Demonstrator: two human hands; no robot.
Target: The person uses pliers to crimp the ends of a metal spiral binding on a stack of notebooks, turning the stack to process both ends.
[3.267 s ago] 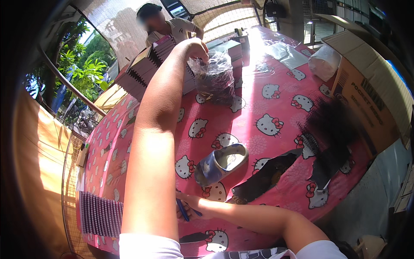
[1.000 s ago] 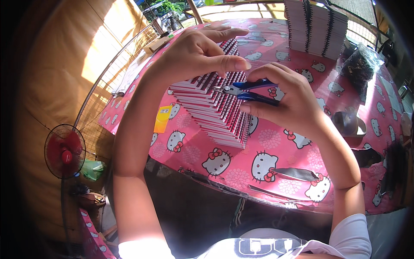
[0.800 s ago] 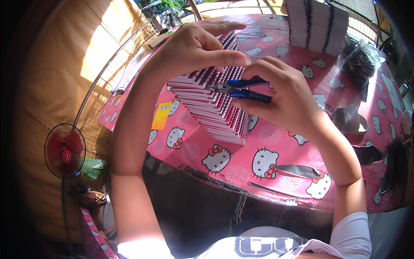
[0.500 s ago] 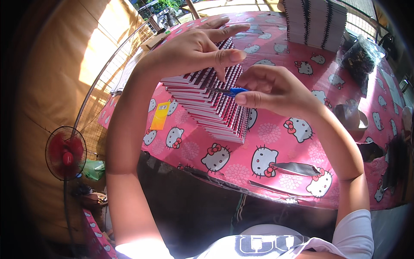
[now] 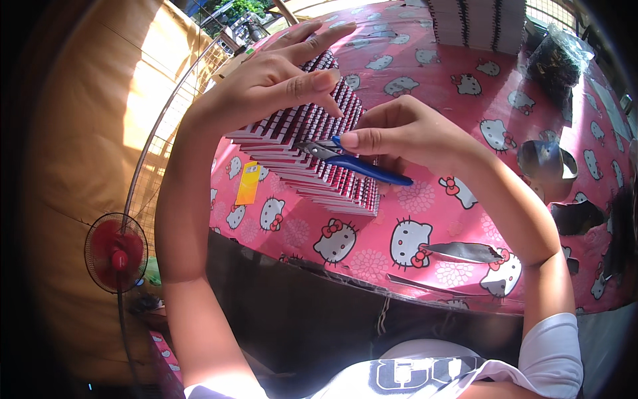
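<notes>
A long, slanting row of spiral-bound notebooks point(image 5: 319, 189) with red-and-white edges lies fanned out on the table. Above its far part is my left hand point(image 5: 282, 83), fingers spread, thumb stretched toward the right; I cannot tell whether it presses on them. My right hand point(image 5: 399, 133) grips a pair of blue-handled wire cutters point(image 5: 369, 170), the handles pointing right. The metal jaws reach the bindings near the middle of the row. Whether they are clamped on a wire is too small to tell.
The table wears a pink cartoon-cat cover point(image 5: 425, 199), torn near its front edge. A yellow card point(image 5: 247, 184) lies left of the notebooks. More spiral-bound books point(image 5: 478, 23) stand at the back right, beside a plastic bag point(image 5: 561, 56) and a round roll point(image 5: 548, 163). A red fan point(image 5: 116, 253) stands left.
The wire cutters have turned, so their blue handles now show fully and point right. Both hands have shifted slightly left in the picture, as the whole view has moved somewhat.
</notes>
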